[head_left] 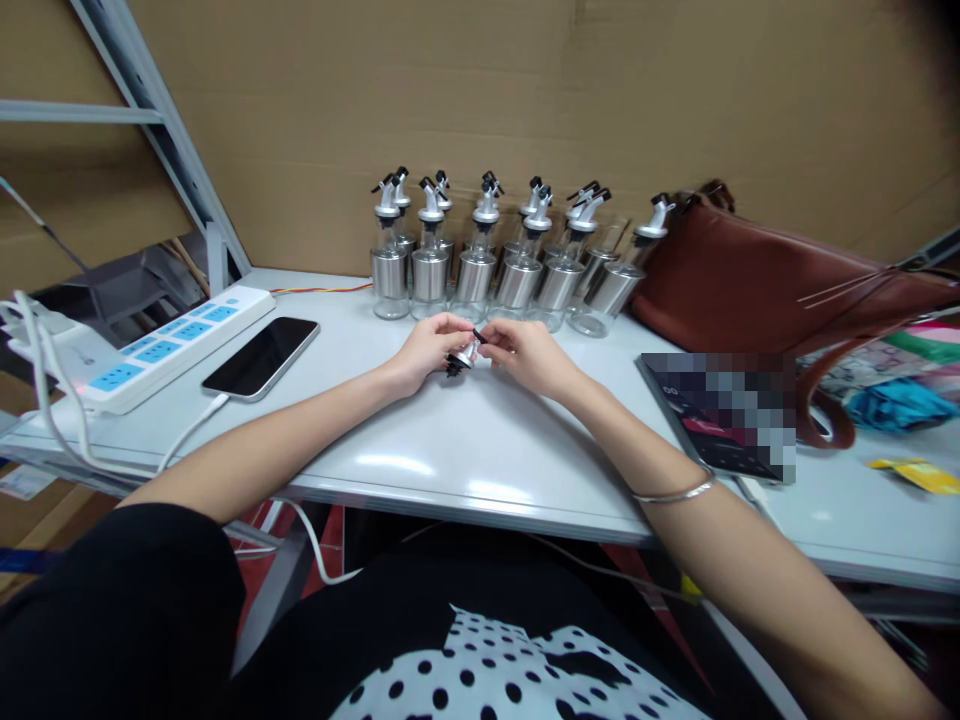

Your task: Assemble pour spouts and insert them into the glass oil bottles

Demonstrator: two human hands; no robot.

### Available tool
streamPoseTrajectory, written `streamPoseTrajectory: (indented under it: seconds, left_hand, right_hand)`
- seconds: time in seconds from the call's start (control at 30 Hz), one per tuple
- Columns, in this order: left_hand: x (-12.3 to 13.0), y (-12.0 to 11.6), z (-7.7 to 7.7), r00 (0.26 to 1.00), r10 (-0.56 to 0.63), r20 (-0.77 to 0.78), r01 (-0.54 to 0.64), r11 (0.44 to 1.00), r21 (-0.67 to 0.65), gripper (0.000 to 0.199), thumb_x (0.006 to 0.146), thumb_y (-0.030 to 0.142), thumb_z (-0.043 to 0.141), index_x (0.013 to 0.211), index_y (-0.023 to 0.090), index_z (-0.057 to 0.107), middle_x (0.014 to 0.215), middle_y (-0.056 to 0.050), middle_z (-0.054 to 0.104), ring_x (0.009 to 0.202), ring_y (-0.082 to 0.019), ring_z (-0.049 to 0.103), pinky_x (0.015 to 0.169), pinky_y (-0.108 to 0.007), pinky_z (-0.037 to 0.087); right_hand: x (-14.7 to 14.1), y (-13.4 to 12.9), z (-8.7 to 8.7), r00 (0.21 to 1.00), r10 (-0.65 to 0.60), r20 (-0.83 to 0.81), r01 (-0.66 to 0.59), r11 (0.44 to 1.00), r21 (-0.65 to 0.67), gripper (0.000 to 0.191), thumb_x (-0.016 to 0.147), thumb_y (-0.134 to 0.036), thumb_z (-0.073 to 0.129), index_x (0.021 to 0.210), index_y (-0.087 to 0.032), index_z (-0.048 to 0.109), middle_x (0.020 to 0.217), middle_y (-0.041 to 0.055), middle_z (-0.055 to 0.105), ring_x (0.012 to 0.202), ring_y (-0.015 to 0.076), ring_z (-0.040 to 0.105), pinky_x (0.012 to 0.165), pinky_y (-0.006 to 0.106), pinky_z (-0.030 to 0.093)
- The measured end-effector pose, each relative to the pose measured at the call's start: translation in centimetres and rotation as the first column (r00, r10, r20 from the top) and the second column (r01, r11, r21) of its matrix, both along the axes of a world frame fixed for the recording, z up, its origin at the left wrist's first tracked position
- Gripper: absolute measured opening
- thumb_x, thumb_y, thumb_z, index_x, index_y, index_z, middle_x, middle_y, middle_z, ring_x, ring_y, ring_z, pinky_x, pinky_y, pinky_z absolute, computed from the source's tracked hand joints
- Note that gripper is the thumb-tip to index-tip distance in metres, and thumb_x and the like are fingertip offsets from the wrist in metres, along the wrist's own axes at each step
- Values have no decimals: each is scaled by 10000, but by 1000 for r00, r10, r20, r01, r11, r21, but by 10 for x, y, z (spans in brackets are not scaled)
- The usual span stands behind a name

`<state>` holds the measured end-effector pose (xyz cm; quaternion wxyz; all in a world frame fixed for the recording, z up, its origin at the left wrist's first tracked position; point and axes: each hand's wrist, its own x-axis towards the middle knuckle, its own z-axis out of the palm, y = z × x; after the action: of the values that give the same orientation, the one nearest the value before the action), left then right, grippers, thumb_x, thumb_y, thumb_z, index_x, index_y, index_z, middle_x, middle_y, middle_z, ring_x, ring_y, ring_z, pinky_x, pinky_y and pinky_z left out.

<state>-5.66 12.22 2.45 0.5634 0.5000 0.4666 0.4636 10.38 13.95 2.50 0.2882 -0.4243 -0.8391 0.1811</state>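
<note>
My left hand (429, 350) is closed around a silver and black pour spout (463, 358), held low over the table in front of the bottles. The spout's black ribbed stopper end points down and left. At its other end, my right hand (523, 352) pinches the small black tip between thumb and fingers. Behind my hands stand two rows of glass bottles (475, 275) with steel sleeves, most topped with the same kind of spout. The fingers partly hide the held spout.
A white power strip (180, 345) with plugged cables and a phone (261, 357) lie at left. On the right are a brown leather bag (765, 275), a tablet (712, 415), a blue bundle (896, 408) and a yellow packet (919, 474). Cardboard stands behind the table.
</note>
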Motion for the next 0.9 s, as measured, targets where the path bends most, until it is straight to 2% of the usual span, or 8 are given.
streamPoseTrajectory:
  seconds: [0.33,0.47,0.63,0.9]
  left_hand:
    - [1,-1,2,1000,-25,10,25,1000,3,42,804,109,553,820,144,538,589,15,606,532,-96,563,494,-188,397]
    - [1,1,-1,1000,-15,-10,16,998,67,95,758,120,587,829,160,538,593,32,605,553,-107,576,529,-201,416]
    - [0,2,-3,1000,-27,-15,29,993,113,105,737,142,603,825,164,549,614,33,615,571,-107,579,557,-208,425]
    - [1,2,-2,1000,-13,-19,15,995,97,105,737,116,592,830,153,560,613,35,603,580,-109,580,541,-207,417]
  right_hand:
    - [-1,-3,3,999,-23,-42,22,999,-26,39,760,-153,559,728,-158,580,635,5,628,581,133,562,621,235,397]
    - [-2,-5,5,999,-27,-45,23,996,-90,143,793,-213,535,657,-167,530,601,5,617,559,131,562,599,233,390]
    - [-1,-6,6,999,-26,-31,23,996,-90,217,826,-259,511,626,-175,498,579,1,607,549,124,540,588,228,365]
    - [-2,-7,8,997,-52,53,57,994,-95,202,835,-225,524,653,-154,574,569,-10,584,557,110,500,601,224,336]
